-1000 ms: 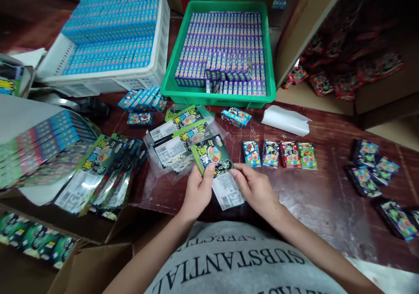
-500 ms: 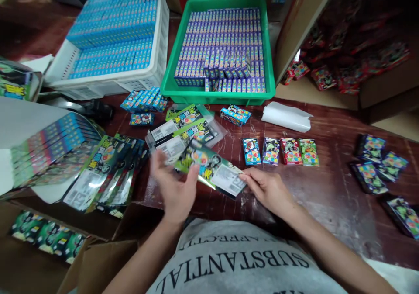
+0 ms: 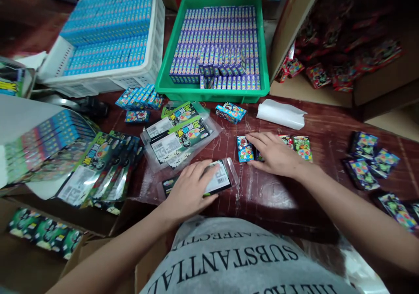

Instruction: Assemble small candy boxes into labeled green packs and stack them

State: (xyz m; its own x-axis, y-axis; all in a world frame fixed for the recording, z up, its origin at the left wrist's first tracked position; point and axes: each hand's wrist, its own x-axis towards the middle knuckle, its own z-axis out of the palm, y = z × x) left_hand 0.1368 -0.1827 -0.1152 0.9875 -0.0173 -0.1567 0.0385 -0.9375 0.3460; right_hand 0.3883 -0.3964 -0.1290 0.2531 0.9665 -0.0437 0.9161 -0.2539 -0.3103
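Boxes lined up before green tray, none visibly lifted yet
Farther from it, a sleeve is covered by the left hand, fingers loosely spread; boxes partly by the right hand, thumb apart.

1. Tabletop: dark red-brown, glossy, scratched.
2. Toward far edge: white crate, green tray, side by side.
3. Near edge: one printed sleeve, flat.
4. Between near and far edges: overlapping sleeves, row of small boxes.
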